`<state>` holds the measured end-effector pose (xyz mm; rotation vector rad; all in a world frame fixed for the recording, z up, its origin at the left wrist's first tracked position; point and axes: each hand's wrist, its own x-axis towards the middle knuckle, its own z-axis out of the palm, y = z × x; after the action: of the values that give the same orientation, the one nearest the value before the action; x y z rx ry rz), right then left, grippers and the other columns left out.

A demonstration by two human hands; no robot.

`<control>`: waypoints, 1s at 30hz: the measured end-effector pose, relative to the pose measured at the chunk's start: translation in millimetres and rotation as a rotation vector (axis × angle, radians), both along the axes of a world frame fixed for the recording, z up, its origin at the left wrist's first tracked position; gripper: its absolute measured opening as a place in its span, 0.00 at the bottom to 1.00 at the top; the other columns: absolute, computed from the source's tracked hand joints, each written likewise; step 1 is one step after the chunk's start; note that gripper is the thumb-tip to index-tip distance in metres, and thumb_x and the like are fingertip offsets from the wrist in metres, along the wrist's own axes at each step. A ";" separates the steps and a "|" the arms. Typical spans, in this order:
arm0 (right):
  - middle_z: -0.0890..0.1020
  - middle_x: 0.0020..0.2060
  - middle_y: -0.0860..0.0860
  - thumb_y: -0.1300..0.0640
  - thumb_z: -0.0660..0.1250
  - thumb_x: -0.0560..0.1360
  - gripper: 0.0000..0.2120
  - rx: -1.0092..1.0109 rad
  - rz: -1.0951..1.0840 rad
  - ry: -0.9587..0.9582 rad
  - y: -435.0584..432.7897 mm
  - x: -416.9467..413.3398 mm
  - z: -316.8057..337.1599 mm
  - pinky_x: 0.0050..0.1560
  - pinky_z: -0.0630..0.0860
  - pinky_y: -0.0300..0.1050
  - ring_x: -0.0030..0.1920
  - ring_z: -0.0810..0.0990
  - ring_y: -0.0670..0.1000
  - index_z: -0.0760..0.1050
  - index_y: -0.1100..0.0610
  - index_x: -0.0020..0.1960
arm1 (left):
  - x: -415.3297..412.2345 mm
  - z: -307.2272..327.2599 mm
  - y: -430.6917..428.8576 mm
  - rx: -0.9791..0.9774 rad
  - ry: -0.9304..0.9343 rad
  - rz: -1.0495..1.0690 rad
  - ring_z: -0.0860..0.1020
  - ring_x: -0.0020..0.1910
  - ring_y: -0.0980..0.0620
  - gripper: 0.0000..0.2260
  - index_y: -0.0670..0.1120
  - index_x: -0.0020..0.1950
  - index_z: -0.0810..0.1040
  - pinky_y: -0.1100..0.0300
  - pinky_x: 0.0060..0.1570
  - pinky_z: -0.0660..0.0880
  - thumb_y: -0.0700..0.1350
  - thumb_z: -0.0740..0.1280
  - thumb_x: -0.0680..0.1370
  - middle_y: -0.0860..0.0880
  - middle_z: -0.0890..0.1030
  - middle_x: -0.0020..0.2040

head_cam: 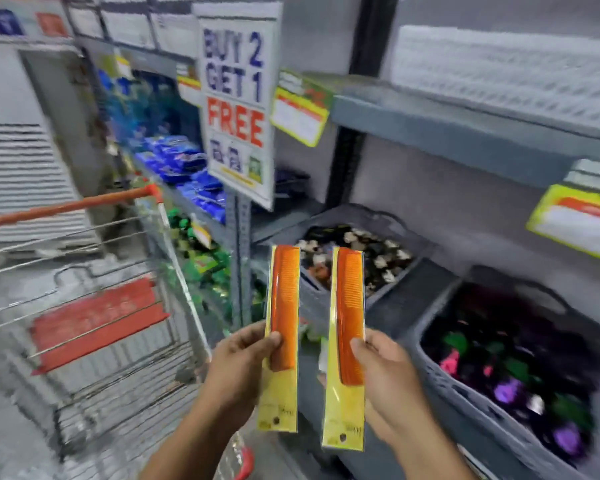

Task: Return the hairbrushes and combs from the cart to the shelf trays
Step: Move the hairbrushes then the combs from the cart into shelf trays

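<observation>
I hold two orange combs in yellow card packs, both upright and side by side. My left hand (pixel 238 367) grips the left comb (pixel 284 306) at its lower half. My right hand (pixel 387 375) grips the right comb (pixel 349 317) the same way. The wire cart (pixel 84 278) with its orange handle stands at my left. Two grey shelf trays sit to the right: a far tray (pixel 374 216) full of black and white hair clips, and a near tray (pixel 465 403) full of dark and coloured clips.
A "Buy 2 Get 1 Free" sign (pixel 236 98) hangs from the shelf upright above the combs. Yellow price tags (pixel 300 114) stick out from the grey shelf edges. Blue and green packets fill the shelves beyond the cart.
</observation>
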<state>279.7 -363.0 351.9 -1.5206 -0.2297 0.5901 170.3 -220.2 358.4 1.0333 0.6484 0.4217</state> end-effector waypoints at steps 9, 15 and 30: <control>0.85 0.50 0.54 0.57 0.61 0.79 0.10 -0.057 -0.352 -0.105 -142.6 17.3 43.7 0.58 0.75 0.56 0.52 0.81 0.54 0.81 0.55 0.53 | 80.9 33.4 -121.5 0.059 -0.052 -0.369 0.78 0.33 0.44 0.08 0.39 0.48 0.84 0.50 0.39 0.75 0.37 0.65 0.78 0.40 0.82 0.38; 0.74 0.61 0.50 0.60 0.61 0.80 0.18 -0.064 -0.548 -0.101 -241.5 14.5 57.3 0.68 0.64 0.45 0.63 0.73 0.48 0.70 0.63 0.69 | 124.1 34.2 -224.5 0.064 -0.070 -0.541 0.80 0.39 0.43 0.07 0.35 0.49 0.83 0.52 0.41 0.78 0.34 0.66 0.76 0.36 0.83 0.44; 0.80 0.44 0.55 0.64 0.56 0.77 0.14 -0.482 -0.794 -0.083 -377.3 71.2 31.6 0.40 0.73 0.46 0.43 0.80 0.56 0.74 0.63 0.61 | 208.5 13.4 -392.0 0.526 0.204 -0.578 0.83 0.44 0.40 0.07 0.46 0.33 0.78 0.49 0.47 0.81 0.39 0.72 0.69 0.41 0.84 0.41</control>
<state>351.0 -740.3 383.5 -1.9260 0.4782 -0.0682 378.8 -612.2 371.8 1.7168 0.3920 -0.0333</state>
